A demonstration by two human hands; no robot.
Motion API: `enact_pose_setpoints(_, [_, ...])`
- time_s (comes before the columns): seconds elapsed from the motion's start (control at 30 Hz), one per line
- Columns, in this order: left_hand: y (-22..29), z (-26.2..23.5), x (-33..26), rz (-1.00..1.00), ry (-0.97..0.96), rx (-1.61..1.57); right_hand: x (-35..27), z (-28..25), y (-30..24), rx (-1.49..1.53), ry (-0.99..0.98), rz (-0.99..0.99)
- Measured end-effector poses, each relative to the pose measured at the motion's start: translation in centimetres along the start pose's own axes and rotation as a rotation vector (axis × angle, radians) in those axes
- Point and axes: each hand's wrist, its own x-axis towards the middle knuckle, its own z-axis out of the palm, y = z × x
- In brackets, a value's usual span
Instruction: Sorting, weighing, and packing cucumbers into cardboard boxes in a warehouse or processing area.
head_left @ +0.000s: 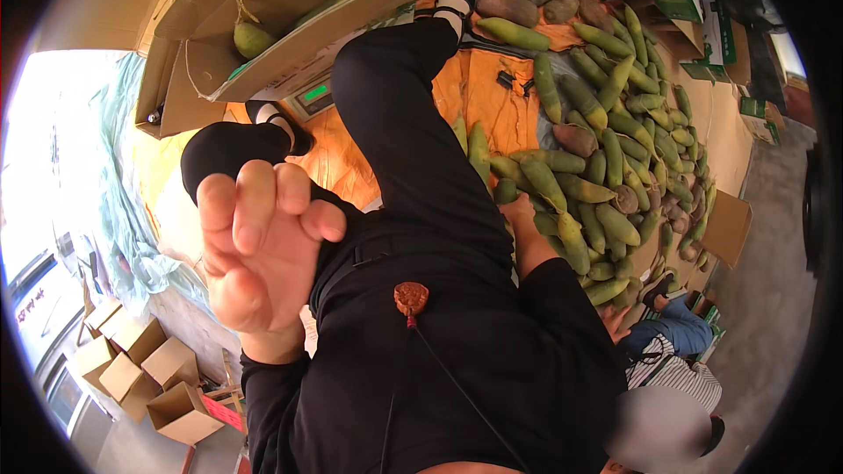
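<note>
My left hand is raised in front of my left thigh, palm turned up, fingers apart and loosely bent, with nothing in it. On the right, my right hand reaches down to the near left edge of a heap of long green radishes. It touches or nearly touches a short green radish; its fingers are mostly hidden, so a grip cannot be made out. A large open cardboard box ahead of me holds a round-ended green radish and part of another. Beneath it shows a scale with a lit green display.
Orange sheeting covers the floor around my feet. Reddish-brown roots lie at the far side. Another person is low at the right, by the heap. Empty cartons stand at the lower left, below clear plastic sheeting.
</note>
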Motion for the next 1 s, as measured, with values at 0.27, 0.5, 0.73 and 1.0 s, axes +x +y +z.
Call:
enact_pose_setpoints(0.27, [1.4,-4.6,0.1,0.246,0.047,0.391,-2.1,-0.4,-1.1,0.011,0.055,0.008])
enact_pose_setpoints(0.5, [3.8,-7.9,3.7,0.123,0.324,1.460,0.5,-1.2,-3.0,0.192,0.257,-0.453])
enact_pose_setpoints(0.73, [5.6,-14.4,6.9,-0.021,0.276,2.117,-5.4,-12.9,-12.5,0.700,0.365,-0.975])
enact_pose_setpoints(1.0, [4.5,-15.3,8.5,-0.346,0.209,2.395,-21.8,-25.4,-24.7,1.031,0.358,-1.417])
